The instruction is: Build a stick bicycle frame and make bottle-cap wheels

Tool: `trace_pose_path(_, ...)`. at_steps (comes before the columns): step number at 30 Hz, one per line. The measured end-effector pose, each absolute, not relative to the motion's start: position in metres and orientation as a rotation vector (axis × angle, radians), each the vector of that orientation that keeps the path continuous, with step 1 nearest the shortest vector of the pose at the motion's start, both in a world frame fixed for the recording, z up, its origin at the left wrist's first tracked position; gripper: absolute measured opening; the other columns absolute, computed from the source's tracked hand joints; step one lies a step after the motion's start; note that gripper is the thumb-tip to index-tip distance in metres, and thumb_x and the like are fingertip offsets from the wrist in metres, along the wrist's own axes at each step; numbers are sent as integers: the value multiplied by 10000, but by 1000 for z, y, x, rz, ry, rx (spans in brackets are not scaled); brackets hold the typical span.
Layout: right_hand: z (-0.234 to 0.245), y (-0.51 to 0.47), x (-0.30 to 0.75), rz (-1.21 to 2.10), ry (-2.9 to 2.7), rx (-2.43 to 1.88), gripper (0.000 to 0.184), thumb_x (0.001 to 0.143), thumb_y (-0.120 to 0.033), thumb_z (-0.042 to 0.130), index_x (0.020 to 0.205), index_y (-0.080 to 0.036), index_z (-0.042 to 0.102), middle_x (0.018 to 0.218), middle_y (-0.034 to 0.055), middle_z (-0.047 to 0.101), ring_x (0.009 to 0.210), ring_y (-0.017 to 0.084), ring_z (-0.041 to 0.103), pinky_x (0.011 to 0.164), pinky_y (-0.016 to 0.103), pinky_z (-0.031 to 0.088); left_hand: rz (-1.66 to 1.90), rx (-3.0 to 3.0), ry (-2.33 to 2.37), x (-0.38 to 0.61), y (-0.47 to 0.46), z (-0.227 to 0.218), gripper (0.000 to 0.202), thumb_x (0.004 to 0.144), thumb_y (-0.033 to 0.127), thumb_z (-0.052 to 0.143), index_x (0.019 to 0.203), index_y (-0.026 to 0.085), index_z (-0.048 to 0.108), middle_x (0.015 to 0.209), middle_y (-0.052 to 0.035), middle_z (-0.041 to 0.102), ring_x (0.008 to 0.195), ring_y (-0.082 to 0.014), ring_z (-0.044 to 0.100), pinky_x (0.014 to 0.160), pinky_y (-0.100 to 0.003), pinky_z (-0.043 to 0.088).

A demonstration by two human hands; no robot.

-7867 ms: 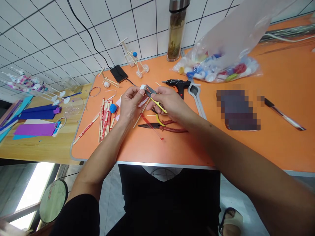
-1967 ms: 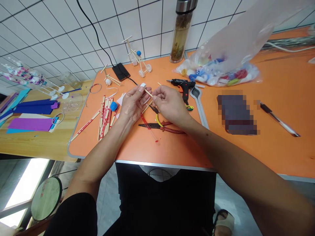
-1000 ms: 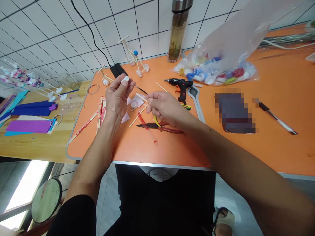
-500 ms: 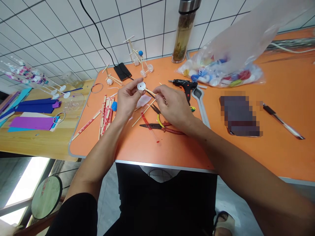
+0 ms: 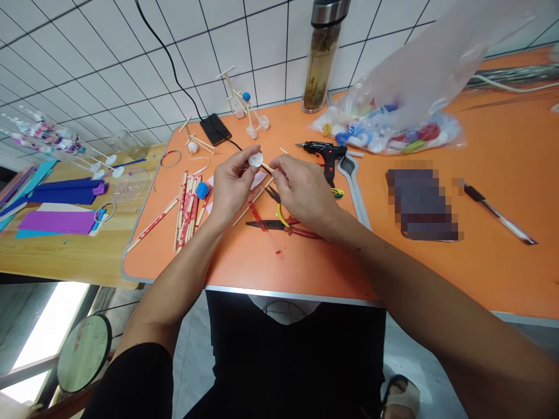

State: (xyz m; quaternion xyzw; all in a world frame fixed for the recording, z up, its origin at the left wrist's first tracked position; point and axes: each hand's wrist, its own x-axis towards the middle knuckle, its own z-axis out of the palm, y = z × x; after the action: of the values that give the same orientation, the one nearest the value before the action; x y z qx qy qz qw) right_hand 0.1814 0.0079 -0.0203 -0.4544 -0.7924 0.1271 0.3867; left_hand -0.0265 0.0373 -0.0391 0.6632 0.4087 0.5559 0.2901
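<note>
My left hand point(image 5: 230, 185) pinches a small white bottle cap point(image 5: 255, 159) between thumb and fingertips above the orange table point(image 5: 305, 262). My right hand point(image 5: 301, 189) pinches a thin wooden stick point(image 5: 267, 168), and the stick's tip meets the cap. Both hands hover close together over red-handled pliers point(image 5: 288, 227) and a loose red stick point(image 5: 263, 224). A bundle of wooden chopsticks point(image 5: 187, 206) and a blue ball point(image 5: 201, 189) lie just left of my left hand.
A black glue gun point(image 5: 325, 152) lies behind my right hand. A plastic bag of bottle caps point(image 5: 384, 131) and a bottle point(image 5: 321, 55) stand at the back. A small stick model point(image 5: 244, 107), a black box point(image 5: 213, 129), a pen point(image 5: 495, 212) and coloured paper point(image 5: 56, 221) are around.
One second ago my hands were apart, the left raised with the cap. They have come together, and the stick in my right hand now touches the cap.
</note>
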Motion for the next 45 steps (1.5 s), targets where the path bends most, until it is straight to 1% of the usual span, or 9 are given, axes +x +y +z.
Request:
trace_pose_path(7, -20, 7, 180, 344, -2064, -1209, 327, 1117, -190, 442, 1227, -154, 748, 1078, 152, 823, 943, 307, 709, 795, 391, 404, 1513, 1566, 1132, -16, 27, -33, 513, 868, 530, 976, 1287, 259, 857, 1334, -103, 873, 1234, -293, 839, 1103, -443, 669)
trace_pose_path(11, -21, 6, 179, 351, -2051, -1200, 312, 1115, -181, 455, 1238, -160, 740, 1109, 150, 824, 976, 310, 712, 810, 389, 415, 1509, 1344, 1060, -14, 23, -28, 433, 838, 460, 1006, 1189, 245, 871, 1263, -100, 887, 1175, -285, 852, 1059, -441, 690)
trace_pose_path(16, -19, 5, 177, 346, -2033, -1211, 287, 1123, -193, 464, 1215, -174, 735, 1057, 129, 814, 938, 300, 703, 788, 377, 407, 1511, 1126, 1019, -11, 22, -24, 256, 884, 373, 967, 1099, 270, 876, 1233, -54, 894, 1090, -216, 861, 1032, -357, 699)
trace_pose_path(23, -16, 4, 177, 338, -2055, -1206, 303, 1118, -174, 462, 1227, -149, 744, 1067, 146, 822, 939, 304, 720, 783, 382, 398, 1484, 997, 1036, -11, 23, -23, 157, 914, 261, 931, 1062, 259, 881, 1171, -45, 901, 1214, -246, 851, 1089, -379, 696)
trace_pose_path(29, -14, 2, 176, 388, -2001, -1216, 284, 1097, -181, 491, 1218, -169, 749, 1044, 132, 824, 913, 295, 714, 779, 378, 399, 1529, 1033, 1024, -8, 19, -25, 271, 829, 343, 1016, 1063, 281, 896, 1182, -40, 904, 1264, -270, 839, 1028, -350, 712)
trace_pose_path(32, -13, 2, 175, 399, -1988, -1229, 285, 1090, -180, 498, 1214, -170, 754, 1020, 120, 822, 898, 285, 709, 777, 373, 402, 1534, 1039, 1046, -6, 18, -26, 365, 768, 419, 1059, 1069, 290, 897, 1195, -41, 905, 1286, -302, 832, 997, -373, 725)
trace_pose_path(35, -12, 2, 174, 392, -1984, -1231, 292, 1080, -179, 496, 1209, -171, 758, 1020, 118, 827, 896, 277, 707, 773, 370, 408, 1552, 1046, 1048, -5, 18, -27, 397, 743, 447, 1071, 1066, 290, 901, 1184, -44, 906, 1304, -318, 824, 1026, -404, 717)
trace_pose_path(40, -10, 1, 175, 420, -1940, -1210, 293, 1062, -199, 496, 1161, -174, 771, 999, 121, 829, 882, 280, 707, 782, 385, 440, 1615, 1162, 1062, -3, 17, -27, 369, 786, 442, 1044, 1085, 274, 908, 1159, -57, 909, 1236, -292, 843, 1111, -438, 677)
trace_pose_path(45, -5, 3, 175, 656, -1763, -1196, 194, 998, -183, 573, 984, -214, 763, 911, 78, 814, 839, 255, 708, 772, 385, 492, 1602, 1275, 1152, -2, 15, -26, 287, 867, 424, 986, 1104, 281, 907, 1190, -64, 907, 1267, -299, 831, 1139, -474, 660)
